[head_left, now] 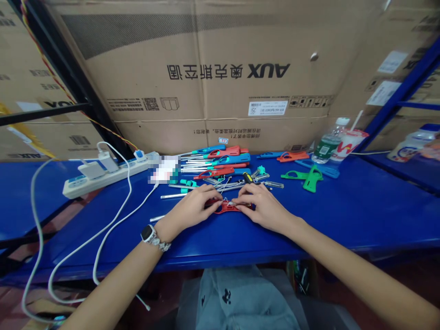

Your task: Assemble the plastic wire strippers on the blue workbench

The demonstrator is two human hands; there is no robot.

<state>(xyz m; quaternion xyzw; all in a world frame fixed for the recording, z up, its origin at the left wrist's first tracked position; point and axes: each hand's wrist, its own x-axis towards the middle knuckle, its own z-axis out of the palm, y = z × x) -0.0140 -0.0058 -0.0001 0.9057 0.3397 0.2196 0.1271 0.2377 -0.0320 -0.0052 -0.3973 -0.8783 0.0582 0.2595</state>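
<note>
A red plastic lighter shell (228, 207) lies on the blue table between my two hands, with small parts and a thin white wire at its top. My left hand (195, 207) has its fingertips pinched at the shell's left part, by the wire. From the right, my right hand (261, 205) pinches at the small parts on the shell; what exactly its fingertips hold is too small to tell. Just beyond are loose metal tubes, clear pieces (275, 184), teal pieces (188, 183) and a yellow-black tool (248, 178).
Finished-looking blue and red lighters (231, 159) are piled behind the hands. Green shells (312, 178), a bottle (328, 142) and a cup (349, 145) stand or lie right. A power strip (85, 181) with white cables is left. Cardboard boxes (220, 91) rise behind the table (343, 215).
</note>
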